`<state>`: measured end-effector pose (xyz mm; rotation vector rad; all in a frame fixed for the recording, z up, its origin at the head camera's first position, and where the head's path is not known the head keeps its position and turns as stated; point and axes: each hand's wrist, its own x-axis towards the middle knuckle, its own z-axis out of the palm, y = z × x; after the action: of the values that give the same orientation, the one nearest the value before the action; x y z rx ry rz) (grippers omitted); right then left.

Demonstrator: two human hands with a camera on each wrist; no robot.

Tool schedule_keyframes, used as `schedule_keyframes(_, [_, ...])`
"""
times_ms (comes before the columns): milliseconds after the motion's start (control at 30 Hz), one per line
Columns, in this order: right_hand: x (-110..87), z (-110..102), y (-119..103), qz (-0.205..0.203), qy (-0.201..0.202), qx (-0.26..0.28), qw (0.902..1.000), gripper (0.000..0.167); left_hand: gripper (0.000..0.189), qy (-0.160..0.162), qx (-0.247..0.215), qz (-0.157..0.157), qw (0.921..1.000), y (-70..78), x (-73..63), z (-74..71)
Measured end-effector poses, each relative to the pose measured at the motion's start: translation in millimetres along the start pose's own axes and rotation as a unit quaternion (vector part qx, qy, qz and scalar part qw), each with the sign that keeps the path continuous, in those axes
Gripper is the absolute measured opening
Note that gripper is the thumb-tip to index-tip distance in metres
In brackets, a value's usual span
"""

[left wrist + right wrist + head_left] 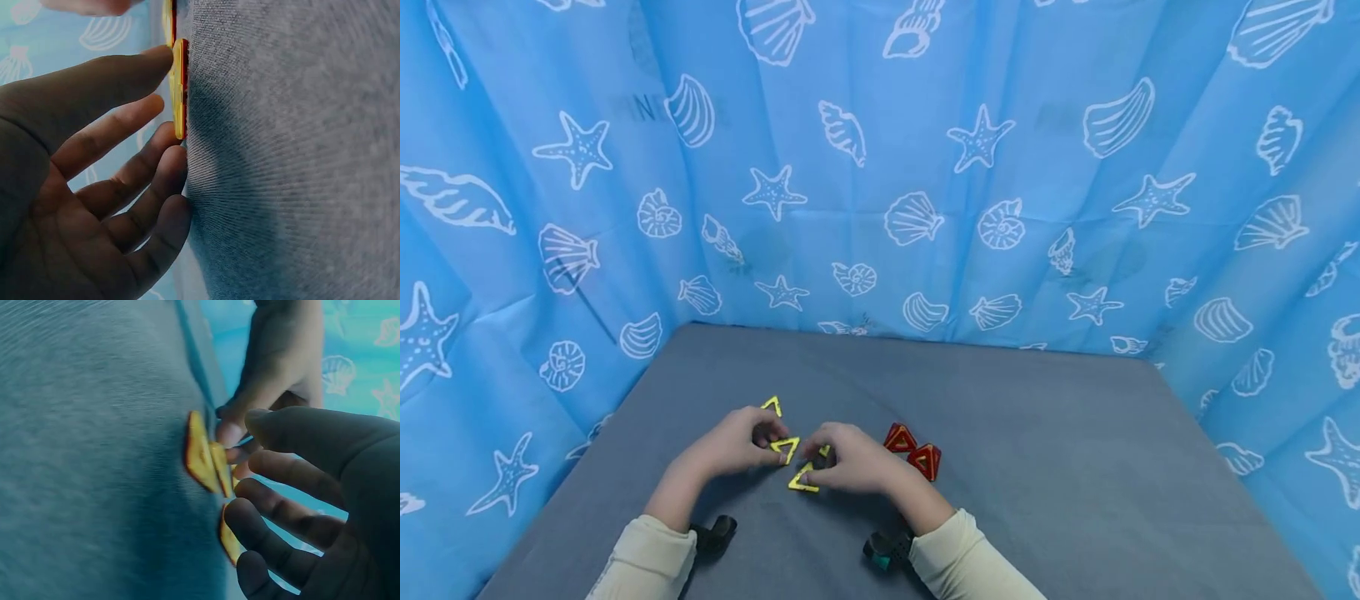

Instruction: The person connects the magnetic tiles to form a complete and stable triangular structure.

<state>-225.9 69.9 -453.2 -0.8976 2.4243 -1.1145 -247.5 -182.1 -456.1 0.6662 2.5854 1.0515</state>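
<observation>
My left hand (pixel 737 443) pinches a yellow triangle tile (pixel 180 90) between thumb and fingertips. In the left wrist view the tile lies flat against the grey cloth, yellow on top with a red underside. My right hand (pixel 853 460) hovers with loosely bent fingers over another yellow triangle tile (pixel 805 487), its thumb overlapping that tile in the head view. Part of a further yellow tile (pixel 825 451) shows between the right thumb and fingers. Beyond the left hand lies one more yellow triangle (pixel 777 407), partly hidden by that hand.
Two red pyramid-like pieces (pixel 925 461) with yellow lines stand just right of the right hand. The grey table (pixel 1045 467) runs back to a blue curtain (pixel 880 167) printed with white shells and starfish. Black straps (pixel 715 535) circle both wrists.
</observation>
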Motion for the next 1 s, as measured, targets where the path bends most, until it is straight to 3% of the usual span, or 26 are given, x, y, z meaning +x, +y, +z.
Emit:
schedule_keyframes(433, [0.3,15.3,-0.4,0.015,-0.016,-0.085,0.9961,0.032,0.024,-0.032,-0.038,-0.025,0.9985,-8.9,7.9,-1.2])
schedule_keyframes(1000, [-6.7,12.9,8.3,0.009,0.005,-0.071,0.9974,0.029,0.027,-0.037,-0.052,-0.013,0.9979,-8.9,6.1,-0.6])
